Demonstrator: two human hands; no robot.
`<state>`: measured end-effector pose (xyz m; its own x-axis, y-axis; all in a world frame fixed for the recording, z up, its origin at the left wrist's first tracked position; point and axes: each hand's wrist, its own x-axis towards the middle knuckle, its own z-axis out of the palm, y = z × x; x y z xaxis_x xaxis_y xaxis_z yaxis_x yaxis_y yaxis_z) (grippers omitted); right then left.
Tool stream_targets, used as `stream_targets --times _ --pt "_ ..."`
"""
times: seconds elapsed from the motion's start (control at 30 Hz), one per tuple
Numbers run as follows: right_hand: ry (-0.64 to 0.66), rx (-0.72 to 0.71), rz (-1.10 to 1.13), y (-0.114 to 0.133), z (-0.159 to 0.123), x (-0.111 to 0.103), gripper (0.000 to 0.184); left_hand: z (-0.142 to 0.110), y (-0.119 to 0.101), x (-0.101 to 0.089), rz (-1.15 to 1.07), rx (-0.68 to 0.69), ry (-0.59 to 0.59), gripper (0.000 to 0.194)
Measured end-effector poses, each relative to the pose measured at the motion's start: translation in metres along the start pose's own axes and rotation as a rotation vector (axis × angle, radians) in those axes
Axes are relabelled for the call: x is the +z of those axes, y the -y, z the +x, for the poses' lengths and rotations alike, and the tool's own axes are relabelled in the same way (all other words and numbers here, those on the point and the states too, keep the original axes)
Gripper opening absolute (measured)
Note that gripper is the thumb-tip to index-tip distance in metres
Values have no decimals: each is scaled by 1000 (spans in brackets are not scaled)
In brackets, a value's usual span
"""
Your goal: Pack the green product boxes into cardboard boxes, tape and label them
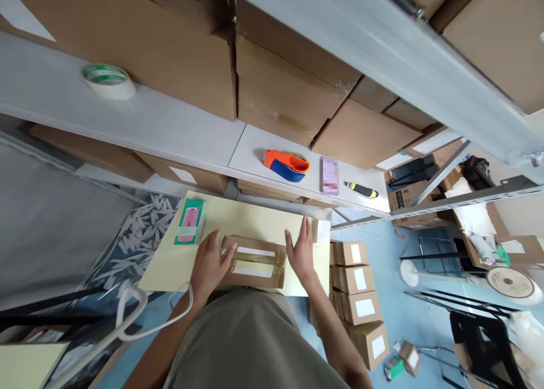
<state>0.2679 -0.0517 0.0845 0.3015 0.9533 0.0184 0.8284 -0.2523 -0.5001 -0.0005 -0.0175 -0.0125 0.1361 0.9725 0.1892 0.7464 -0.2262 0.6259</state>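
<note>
A taped cardboard box (254, 252) with white labels lies on the pale yellow table (170, 269) close to my body. At its left end my left hand (211, 263) has its fingers apart, the thumb reaching toward the box. My right hand (301, 248) is beside the right end, fingers stretched out and thumb spread, holding nothing. Whether either hand touches the cardboard I cannot tell. To the left stands a green-and-white product box (190, 222) with a pink item pictured on it. A small white box (321, 231) is at the table's right edge.
On the shelf (187, 131) are a tape roll (109, 82), an orange-and-blue tape dispenser (286, 165), a blurred pink card (329, 175) and a yellow-black cutter (361, 189). Stacked cartons (356, 280) stand right of the table. A white cable (159, 332) crosses my left forearm.
</note>
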Motion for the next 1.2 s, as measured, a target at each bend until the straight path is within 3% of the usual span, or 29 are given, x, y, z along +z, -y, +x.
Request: stream_targets --times 0.07,0.13,0.27,0.4,0.57,0.67,0.77,0.87,0.97,1.2 --pt "139 155 93 -22 -49 24 95 -24 13 -1 17 -116 4 63" --pt "277 306 159 -34 -80 43 103 -41 8 1 18 -201 61 61" --pt "434 476 196 -35 -91 59 92 -51 -25 8 44 -281 225 74" --pt "382 433 138 -40 -80 63 80 -41 -34 11 98 -380 253 84" --pt "362 305 385 -60 -82 55 79 -28 -20 -6 -40 -541 312 47" --pt "325 280 508 -60 -86 39 77 -25 -16 -21 -242 -502 286 49" --pt "207 214 578 -58 -84 23 68 -27 -16 -30 -417 -481 218 58" --pt "50 133 522 -64 -79 21 57 -33 -10 -25 -511 -495 144 56" --pt "54 135 500 -81 -81 39 50 -43 3 -8 -538 -543 162 51" --pt "344 266 587 -128 -109 107 48 -71 45 27 -359 -666 381 41"
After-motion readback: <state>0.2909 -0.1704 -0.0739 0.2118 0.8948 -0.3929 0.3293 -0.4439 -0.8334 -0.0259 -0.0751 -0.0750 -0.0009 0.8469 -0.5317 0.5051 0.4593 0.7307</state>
